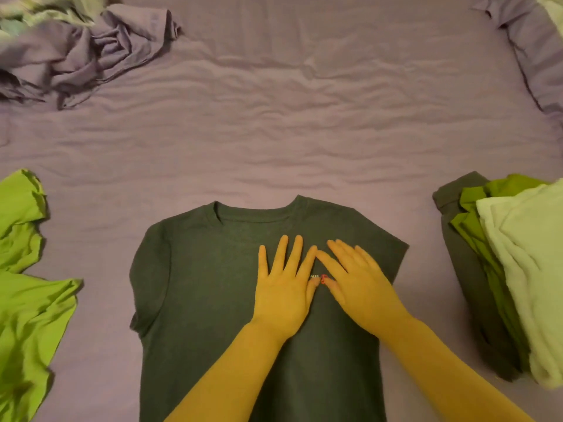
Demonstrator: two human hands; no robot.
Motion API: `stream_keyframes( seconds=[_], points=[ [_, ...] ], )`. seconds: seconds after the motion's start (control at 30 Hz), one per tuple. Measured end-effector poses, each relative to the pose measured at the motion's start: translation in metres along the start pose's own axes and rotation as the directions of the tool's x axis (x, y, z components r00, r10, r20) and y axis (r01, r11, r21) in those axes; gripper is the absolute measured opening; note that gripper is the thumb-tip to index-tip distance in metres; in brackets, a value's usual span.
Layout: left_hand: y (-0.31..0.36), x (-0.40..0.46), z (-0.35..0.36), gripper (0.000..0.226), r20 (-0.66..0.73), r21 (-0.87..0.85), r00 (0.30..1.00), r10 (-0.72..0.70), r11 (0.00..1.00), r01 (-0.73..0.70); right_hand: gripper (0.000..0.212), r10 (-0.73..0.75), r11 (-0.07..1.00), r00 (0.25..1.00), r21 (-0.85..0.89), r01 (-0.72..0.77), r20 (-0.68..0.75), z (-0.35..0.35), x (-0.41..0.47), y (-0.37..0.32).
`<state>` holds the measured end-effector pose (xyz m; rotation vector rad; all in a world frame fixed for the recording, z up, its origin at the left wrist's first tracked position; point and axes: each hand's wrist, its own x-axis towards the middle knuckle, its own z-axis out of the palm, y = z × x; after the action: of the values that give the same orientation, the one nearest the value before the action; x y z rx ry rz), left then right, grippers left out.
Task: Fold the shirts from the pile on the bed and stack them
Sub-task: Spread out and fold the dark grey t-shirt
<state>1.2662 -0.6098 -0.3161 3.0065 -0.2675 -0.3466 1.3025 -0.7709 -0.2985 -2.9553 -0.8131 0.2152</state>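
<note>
Dark green shirt (213, 300) flat on bed; left hand (281, 295), right hand (361, 289) pressing it, fingers straight.

We observe a lilac bed sheet (274, 117) covering the bed across the whole frame, its surface rippled with shallow wrinkles through the centre. At the upper right of the frame, we note a bunched purple bedcover (530, 56) with a pale green edge at the corner, resting on the sheet.
</note>
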Motion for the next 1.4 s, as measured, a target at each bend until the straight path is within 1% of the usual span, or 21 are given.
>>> stream_keyframes(
  seconds=[0.07,0.17,0.2,0.23,0.33,0.4,0.47,0.57,0.63,0.7,0.77,0.8,0.87,0.93,1.0,1.1,1.17,1.2,1.27,1.3,1.4],
  points=[
    [-0.022,-0.015,-0.003,0.053,0.006,0.013,0.999,-0.034,0.999,0.034,0.060,0.077,0.996,0.992,-0.050,-0.073,0.095,0.004,-0.005,-0.004],
    [-0.061,-0.029,-0.017,0.054,-0.027,0.046,0.991,-0.130,0.990,0.131,0.069,0.246,0.965,0.938,-0.154,-0.213,0.242,0.006,0.005,-0.027],
    [-0.076,-0.032,-0.023,0.054,-0.058,0.043,0.983,-0.175,0.983,0.178,0.070,0.242,0.966,0.932,-0.154,-0.206,0.270,0.005,0.011,-0.043],
    [-0.091,-0.033,-0.029,0.055,-0.095,0.031,0.969,-0.227,0.973,0.230,0.070,0.195,0.978,0.935,-0.125,-0.165,0.295,0.002,0.018,-0.063],
    [-0.142,-0.034,-0.045,0.061,-0.141,-0.040,0.898,-0.417,0.908,0.416,0.061,-0.051,0.998,0.978,0.038,0.044,0.201,-0.002,0.037,-0.130],
    [-0.176,-0.035,-0.053,0.067,-0.065,-0.152,0.831,-0.553,0.828,0.539,0.059,-0.181,0.982,0.962,0.085,0.167,0.202,0.005,0.048,-0.166],
    [-0.203,-0.038,-0.058,0.070,0.061,-0.345,0.774,-0.631,0.714,0.609,0.061,-0.189,0.980,0.951,0.117,0.164,0.246,0.013,0.063,-0.192],
    [-0.225,-0.042,-0.065,0.052,0.220,-0.504,0.763,-0.608,0.599,0.623,0.066,-0.152,0.987,0.953,0.088,0.134,0.262,0.020,0.085,-0.212],
    [-0.231,-0.044,-0.070,0.032,0.352,-0.612,0.756,-0.551,0.476,0.632,0.070,-0.106,0.994,0.949,0.051,0.095,0.297,0.023,0.097,-0.218],
    [-0.233,-0.047,-0.074,0.016,0.443,-0.741,0.790,-0.424,0.323,0.589,0.073,-0.072,0.997,0.943,0.012,0.072,0.324,0.024,0.102,-0.221],
    [-0.234,-0.052,-0.079,0.006,0.464,-0.827,0.846,-0.262,0.215,0.520,0.072,-0.059,0.998,0.946,0.001,0.062,0.320,0.025,0.101,-0.221],
    [-0.235,-0.055,-0.081,0.017,0.457,-0.852,0.870,-0.186,0.189,0.488,0.072,-0.061,0.998,0.946,0.002,0.063,0.318,0.025,0.099,-0.220],
    [-0.236,-0.061,-0.083,0.042,0.419,-0.883,0.903,-0.097,0.186,0.430,0.074,-0.065,0.998,0.948,0.002,0.068,0.311,0.028,0.098,-0.218],
    [-0.239,-0.065,-0.081,0.055,0.352,-0.899,0.929,-0.111,0.235,0.369,0.076,-0.064,0.998,0.951,0.008,0.064,0.302,0.029,0.097,-0.217],
    [-0.240,-0.068,-0.074,0.054,0.296,-0.900,0.942,-0.159,0.284,0.331,0.076,-0.062,0.996,0.957,0.073,0.043,0.282,0.028,0.096,-0.216],
    [-0.234,-0.070,-0.062,0.045,0.269,-0.910,0.933,-0.240,0.254,0.328,0.064,-0.042,0.950,0.968,0.309,-0.038,0.249,0.023,0.095,-0.213],
    [-0.228,-0.068,-0.056,0.035,0.235,-0.909,0.922,-0.307,0.267,0.321,0.047,0.009,0.820,0.964,0.549,-0.160,0.267,0.013,0.099,-0.212],
    [-0.224,-0.066,-0.054,0.031,0.208,-0.903,0.921,-0.328,0.299,0.310,0.043,0.032,0.744,0.955,0.631,-0.218,0.293,0.008,0.103,-0.211],
    [-0.218,-0.064,-0.052,0.024,0.160,-0.892,0.939,-0.306,0.362,0.270,0.039,0.059,0.665,0.943,0.691,-0.283,0.329,0.001,0.109,-0.210],
    [-0.213,-0.064,-0.053,0.020,0.149,-0.895,0.947,-0.285,0.368,0.252,0.037,0.075,0.634,0.935,0.707,-0.314,0.348,-0.001,0.111,-0.209],
    [-0.207,-0.065,-0.055,0.011,0.173,-0.893,0.945,-0.279,0.361,0.270,0.044,0.166,0.428,0.903,0.796,-0.429,0.397,-0.007,0.113,-0.208]
  ],
)
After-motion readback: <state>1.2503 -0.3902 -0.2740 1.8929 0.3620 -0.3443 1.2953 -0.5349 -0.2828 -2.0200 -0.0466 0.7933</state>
